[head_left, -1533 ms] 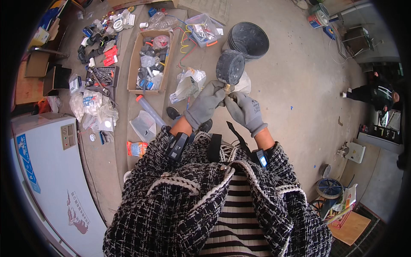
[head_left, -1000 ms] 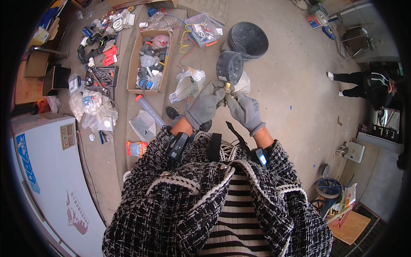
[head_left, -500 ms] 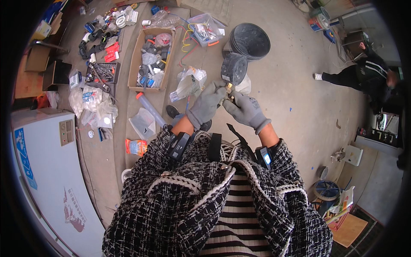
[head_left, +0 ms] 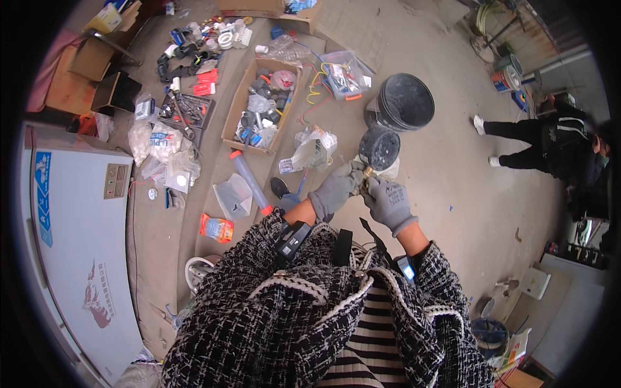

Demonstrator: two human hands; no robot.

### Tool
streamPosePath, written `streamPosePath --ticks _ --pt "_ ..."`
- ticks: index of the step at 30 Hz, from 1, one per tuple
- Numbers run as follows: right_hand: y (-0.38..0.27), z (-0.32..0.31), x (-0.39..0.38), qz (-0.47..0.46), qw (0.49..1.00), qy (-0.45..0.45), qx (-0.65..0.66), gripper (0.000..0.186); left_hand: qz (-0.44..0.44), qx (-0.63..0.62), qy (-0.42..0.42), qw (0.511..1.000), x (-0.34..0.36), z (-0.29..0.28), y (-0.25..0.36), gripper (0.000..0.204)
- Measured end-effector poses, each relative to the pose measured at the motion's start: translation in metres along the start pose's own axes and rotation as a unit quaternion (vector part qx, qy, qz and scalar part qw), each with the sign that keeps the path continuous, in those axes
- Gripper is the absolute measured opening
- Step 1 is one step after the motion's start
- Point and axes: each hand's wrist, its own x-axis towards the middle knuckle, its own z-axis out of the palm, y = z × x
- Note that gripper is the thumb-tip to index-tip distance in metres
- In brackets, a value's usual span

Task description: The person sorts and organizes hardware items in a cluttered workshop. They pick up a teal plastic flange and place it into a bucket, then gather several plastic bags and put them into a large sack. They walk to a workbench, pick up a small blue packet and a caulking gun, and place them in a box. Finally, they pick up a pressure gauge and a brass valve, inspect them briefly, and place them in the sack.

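Note:
Both my hands wear grey gloves and meet in front of me, above the floor. My left hand (head_left: 337, 189) is closed, its fingertips on a small brass fitting (head_left: 368, 172). My right hand (head_left: 390, 204) pinches at the same fitting from the other side. Just beyond the fingers, in line with the fitting, is a round black dial-shaped piece (head_left: 379, 147) with a speckled face; it looks joined to the brass part, and its kind is not clear. The lower end of the fitting is hidden by my gloves. Something white (head_left: 389, 171) shows behind the black piece.
A black bucket (head_left: 405, 102) stands beyond my hands. To the left are a cardboard box of pipe fittings (head_left: 228, 139), a clear plastic bin (head_left: 349, 96), a tool tray (head_left: 206, 115) and a grey tube (head_left: 251, 182). A white appliance (head_left: 77, 194) stands far left; another person (head_left: 550, 132) is at right.
The view has shifted, so most things appear lower and further right. The black piece has turned and shows more of its round face. The person at right has both legs in view.

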Motion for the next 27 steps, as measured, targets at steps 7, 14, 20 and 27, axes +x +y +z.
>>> streamPosePath --ticks 7,14,20,27 --pt "0.000 0.005 0.008 -0.016 0.998 0.022 -0.052 0.016 -0.011 -0.119 0.013 0.993 0.010 -0.004 -0.013 0.030" --pt "-0.001 0.007 0.013 0.051 0.997 0.001 0.060 0.017 -0.013 -0.050 0.033 0.998 0.011 -0.011 -0.016 0.028" --pt "-0.001 0.014 0.009 0.071 0.986 -0.009 0.148 0.017 0.037 0.067 -0.022 0.997 -0.002 -0.020 -0.003 0.035" --pt "-0.002 0.011 0.010 0.088 0.983 -0.028 0.160 0.019 0.000 0.068 -0.040 0.997 -0.001 -0.024 0.003 0.034"
